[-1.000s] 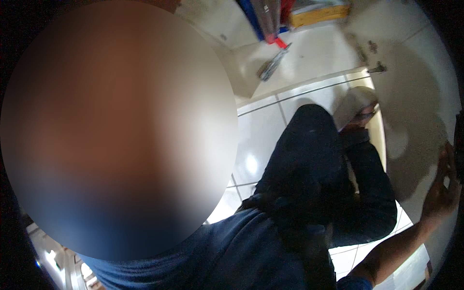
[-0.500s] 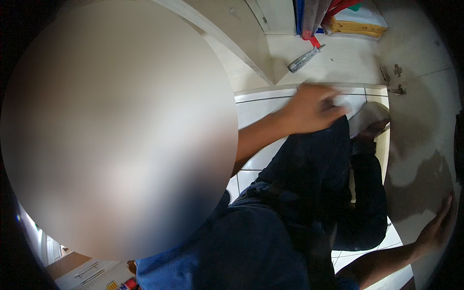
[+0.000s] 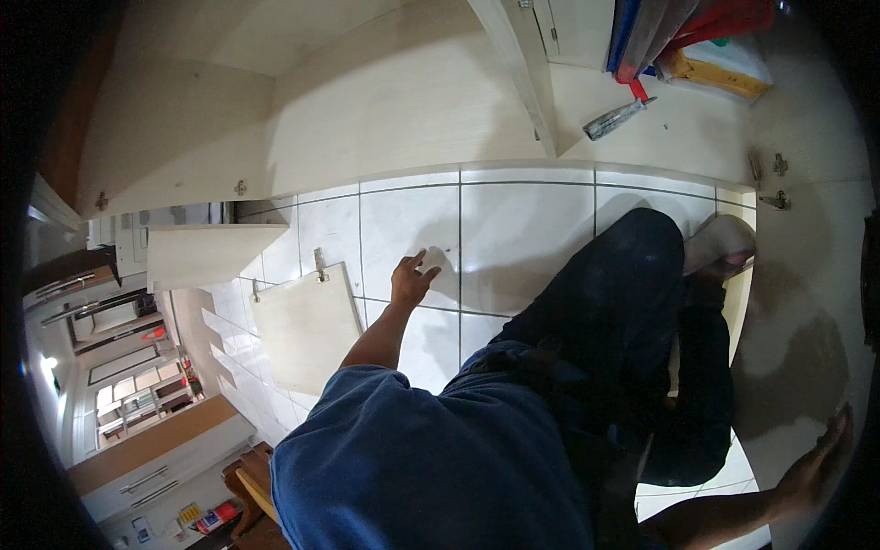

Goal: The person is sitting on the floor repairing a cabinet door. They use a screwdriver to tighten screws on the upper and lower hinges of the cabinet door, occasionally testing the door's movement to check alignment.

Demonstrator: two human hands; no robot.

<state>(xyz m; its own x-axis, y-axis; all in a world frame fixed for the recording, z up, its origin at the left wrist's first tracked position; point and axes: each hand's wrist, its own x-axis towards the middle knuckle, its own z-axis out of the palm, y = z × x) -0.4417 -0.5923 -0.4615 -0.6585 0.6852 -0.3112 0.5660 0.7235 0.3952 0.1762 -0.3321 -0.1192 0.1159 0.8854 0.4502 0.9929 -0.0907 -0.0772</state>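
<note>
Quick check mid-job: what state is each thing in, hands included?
Left hand: fingers parted, nothing visible in the grip, over the floor
Right hand: fingers extended, at the right panel
Cabinet: open
Loose door: detached, hinges exposed
Tool: lying in the cabinet, unheld
</note>
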